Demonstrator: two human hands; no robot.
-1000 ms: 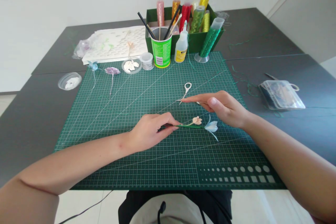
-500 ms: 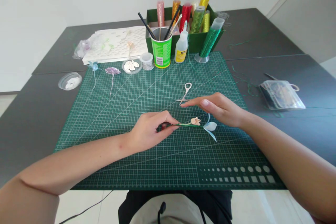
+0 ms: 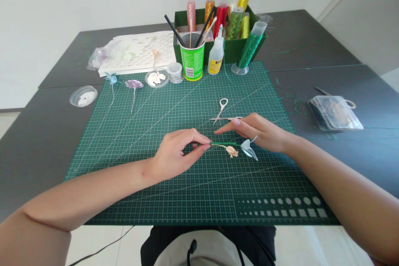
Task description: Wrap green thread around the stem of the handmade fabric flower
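My left hand (image 3: pixel 182 153) pinches a green-wrapped stem (image 3: pixel 226 143) between thumb and fingertips above the middle of the cutting mat. Two handmade flowers point right from this pinch: a pale blue flower (image 3: pixel 248 149) at the stem's end, and a small peach flower (image 3: pixel 232 151) on a thinner stalk just below it. Beyond the stem, my right hand (image 3: pixel 252 129) is stretched out towards the left, fingers extended, with no object visible in it. Its knuckles are close to the blue petals. Small white-handled scissors (image 3: pixel 221 110) lie spread on the mat just past its fingers.
Along the back are a green can of sticks (image 3: pixel 192 62), a glue bottle (image 3: pixel 215 56), a green thread spool (image 3: pixel 249 48) and a green box (image 3: pixel 230 52) of spools. A blue flower (image 3: pixel 111 78), a purple flower (image 3: pixel 134 84) and petal dishes (image 3: pixel 83 96) lie left; a plastic case (image 3: pixel 335 112), right.
The flower stem has turned in my left fingers: the peach flower has swung to the near side and the blue petals face differently. My right fingers have bent slightly and dropped a little.
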